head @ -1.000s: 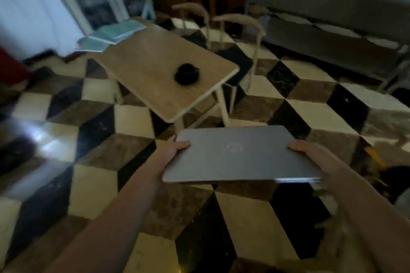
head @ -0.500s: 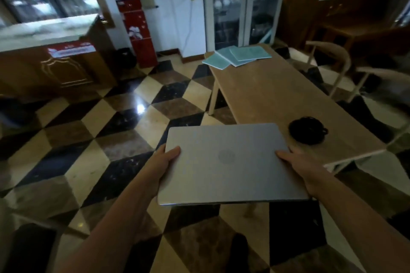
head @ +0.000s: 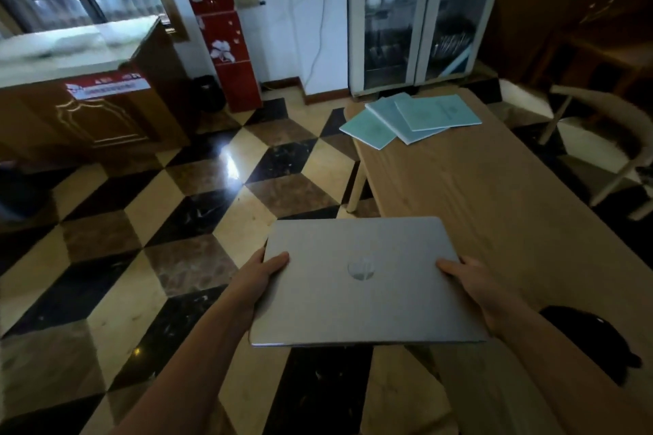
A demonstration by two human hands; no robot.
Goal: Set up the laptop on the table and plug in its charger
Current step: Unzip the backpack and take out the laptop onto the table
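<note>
The checkered marble floor (head: 198,208) fills the left and bottom of my view, in cream, brown and black tiles. The long wooden table (head: 494,208) runs from about 1 o'clock down to 4 o'clock on my right. A glass-door cabinet (head: 417,11) stands against the far wall at 12 to 1 o'clock, a brown counter (head: 95,109) sits at 10 o'clock, and a red water dispenser (head: 226,49) stands at 11 o'clock beside it. A pale wooden chair (head: 615,138) is at 2 o'clock past the table.

I hold the closed silver laptop (head: 360,293) flat in front of me, at the centre of my view, lid up with its round logo showing. Its right part overlaps the table's near-left edge; I cannot tell whether it touches the top. My left hand (head: 258,279) grips its left edge at 9 o'clock of the lid, thumb on top, fingers under. My right hand (head: 473,286) grips the right edge at 3 o'clock the same way.

Three teal booklets (head: 410,120) lie fanned at the table's far end. The black coiled charger (head: 590,339) lies on the table at 4 o'clock, just beyond my right forearm.
</note>
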